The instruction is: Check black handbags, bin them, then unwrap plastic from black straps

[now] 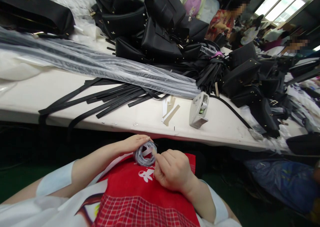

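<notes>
A red apron lies nearest; against its top, 2 hands hold a coil. The left hand curls round its left side; the right hand, bunched, pinches its right rim. Winding or tidying seems in hand; the next move calls for a firm grip against uncoiling. The coil looks grey, filmy, hollow. Beyond, black straps and a tape dispenser lie on the white-covered table.

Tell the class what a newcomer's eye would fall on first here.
Likely the bright red apron at bottom centre, where the left hand holds a grey, plastic-wrapped coil and the right hand curls beside it. Next, the heap of black handbags at top centre, and the pale tape dispenser near the front edge of the white table.
</notes>
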Motion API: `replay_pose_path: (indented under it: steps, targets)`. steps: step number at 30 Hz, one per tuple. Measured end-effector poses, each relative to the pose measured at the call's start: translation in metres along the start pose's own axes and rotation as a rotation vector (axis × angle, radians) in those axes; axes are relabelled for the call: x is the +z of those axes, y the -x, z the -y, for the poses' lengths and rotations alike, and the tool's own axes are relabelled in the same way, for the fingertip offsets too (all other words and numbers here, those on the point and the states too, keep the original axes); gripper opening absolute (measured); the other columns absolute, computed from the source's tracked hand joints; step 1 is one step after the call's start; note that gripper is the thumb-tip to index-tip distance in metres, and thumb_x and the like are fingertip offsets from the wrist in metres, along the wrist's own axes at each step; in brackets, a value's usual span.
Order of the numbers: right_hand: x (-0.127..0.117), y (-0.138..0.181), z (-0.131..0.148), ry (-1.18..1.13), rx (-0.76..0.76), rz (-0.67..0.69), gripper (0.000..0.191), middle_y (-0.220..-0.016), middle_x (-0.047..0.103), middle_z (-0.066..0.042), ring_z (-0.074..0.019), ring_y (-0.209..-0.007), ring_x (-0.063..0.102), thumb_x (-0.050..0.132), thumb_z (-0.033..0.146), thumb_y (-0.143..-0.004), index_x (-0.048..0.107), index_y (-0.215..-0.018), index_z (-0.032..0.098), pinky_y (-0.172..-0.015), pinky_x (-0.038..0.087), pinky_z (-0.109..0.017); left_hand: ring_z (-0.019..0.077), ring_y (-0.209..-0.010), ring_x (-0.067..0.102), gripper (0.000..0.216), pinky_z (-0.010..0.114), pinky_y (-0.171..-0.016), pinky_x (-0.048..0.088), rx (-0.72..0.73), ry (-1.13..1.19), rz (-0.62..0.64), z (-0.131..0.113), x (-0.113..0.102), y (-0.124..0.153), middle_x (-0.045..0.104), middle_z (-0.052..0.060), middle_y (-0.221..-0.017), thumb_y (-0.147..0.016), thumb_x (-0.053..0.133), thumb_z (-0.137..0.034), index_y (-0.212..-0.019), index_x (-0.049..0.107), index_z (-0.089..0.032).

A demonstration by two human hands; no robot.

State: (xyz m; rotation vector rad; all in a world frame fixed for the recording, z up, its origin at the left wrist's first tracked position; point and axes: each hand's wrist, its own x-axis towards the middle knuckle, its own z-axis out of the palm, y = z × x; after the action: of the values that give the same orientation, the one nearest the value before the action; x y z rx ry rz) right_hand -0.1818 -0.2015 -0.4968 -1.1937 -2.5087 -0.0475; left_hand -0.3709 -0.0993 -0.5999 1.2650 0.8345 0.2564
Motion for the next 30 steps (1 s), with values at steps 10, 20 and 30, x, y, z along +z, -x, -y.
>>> replay_pose_path:
  steps: [10,20,30]
  targets:
    - [-0.002,0.000,0.004,0.008,-0.172,-0.027,0.018,-0.060,0.052,-0.001,-0.0166,-0.054,0.043,0.045,0.026,-0.083,0.058,-0.085,0.015,-0.050,0.024,-0.034,0.0233,-0.093,0.063,0.056,0.029,-0.088,0.044,0.014,-0.246,-0.023,-0.006,-0.003,0.003,0.072,0.006,-0.098,-0.086,0.039,-0.061,-0.101,0.070,-0.016]
    - [0.006,-0.002,0.003,0.071,-0.155,-0.033,0.015,-0.058,0.047,0.000,-0.0162,-0.054,0.039,0.044,0.023,-0.082,0.050,-0.069,0.019,-0.050,0.021,-0.034,0.0222,-0.091,0.063,0.051,0.030,-0.085,0.047,-0.001,-0.075,0.018,-0.010,0.001,0.003,0.073,0.006,-0.099,-0.082,0.050,-0.058,-0.105,0.069,-0.016]
    - [0.018,0.008,-0.007,0.124,-0.006,0.024,0.015,-0.060,0.050,-0.002,-0.0169,-0.058,0.042,0.047,0.024,-0.084,0.052,-0.071,0.019,-0.054,0.024,-0.033,0.0246,-0.117,0.053,0.048,0.032,-0.102,0.038,0.125,-0.122,-0.025,-0.020,0.009,0.009,0.057,0.006,-0.133,-0.083,0.048,-0.057,-0.103,0.071,-0.019]
